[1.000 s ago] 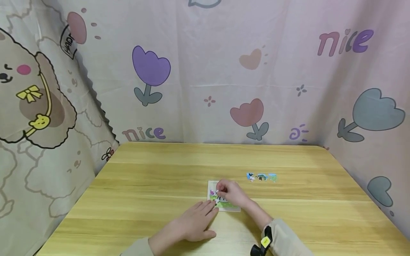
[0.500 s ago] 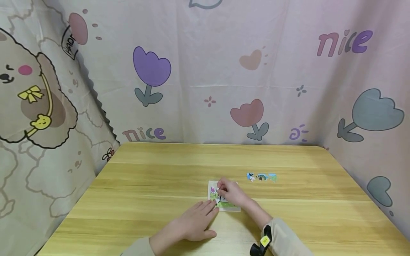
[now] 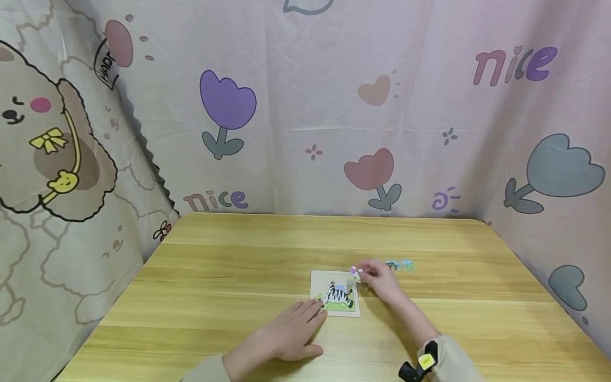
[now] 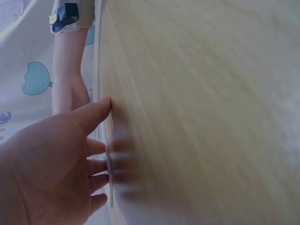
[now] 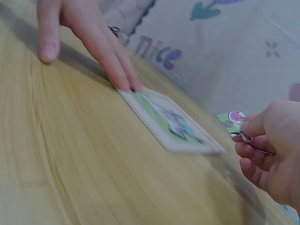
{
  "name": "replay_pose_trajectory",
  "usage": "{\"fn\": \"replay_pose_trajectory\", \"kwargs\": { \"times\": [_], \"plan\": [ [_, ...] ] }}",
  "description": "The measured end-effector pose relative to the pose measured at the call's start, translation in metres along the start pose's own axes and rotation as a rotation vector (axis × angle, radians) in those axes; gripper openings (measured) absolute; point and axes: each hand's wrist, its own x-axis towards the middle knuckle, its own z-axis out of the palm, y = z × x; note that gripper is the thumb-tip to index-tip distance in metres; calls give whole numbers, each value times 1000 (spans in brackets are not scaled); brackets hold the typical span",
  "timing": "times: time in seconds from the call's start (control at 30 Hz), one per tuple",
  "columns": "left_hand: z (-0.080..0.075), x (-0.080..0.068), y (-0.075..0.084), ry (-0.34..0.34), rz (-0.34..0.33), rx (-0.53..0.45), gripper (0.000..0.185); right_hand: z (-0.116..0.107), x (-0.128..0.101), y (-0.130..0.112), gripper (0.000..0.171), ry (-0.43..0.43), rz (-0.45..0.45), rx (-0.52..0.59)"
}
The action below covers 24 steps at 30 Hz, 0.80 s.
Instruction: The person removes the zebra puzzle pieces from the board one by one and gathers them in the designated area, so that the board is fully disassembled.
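A small white-framed zebra puzzle board (image 3: 350,313) lies on the table, its zebra picture (image 3: 340,297) showing in the head view. My left hand (image 3: 293,330) lies flat with straight fingers, their tips on the board's lower left corner and the thumb on the tabletop. At the board's upper right corner, my right hand (image 3: 384,281) pinches a puzzle piece (image 5: 229,121) between thumb and fingers. Green and white with a pink figure, that piece is held up off the table. The upper part of the board shows pale backing, with some blue just above the zebra.
Behind the right hand, two puzzle pieces (image 3: 400,265) with blue and green prints lie in a row; another is mostly hidden by the fingers. A printed curtain (image 3: 286,106) hangs along the wooden table's (image 3: 229,254) back edge and both sides.
My right hand has lifted a puzzle piece from the board's upper left and carried it right, uncovering the zebra. The left hand has stayed in place.
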Motion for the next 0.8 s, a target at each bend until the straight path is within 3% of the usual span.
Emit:
{"fn": "replay_pose_trajectory", "kwargs": {
  "times": [0.23,0.5,0.8],
  "plan": [
    [0,0,0,-2,-4,-7,73,-28,-7,15,19,28,83,-21],
    [0,1,-1,-4,1,-9,72,-48,-5,27,12,-29,-14,-263],
    [1,1,-2,10,8,7,72,-48,-2,27,11,-45,-43,-390]
  ]
}}
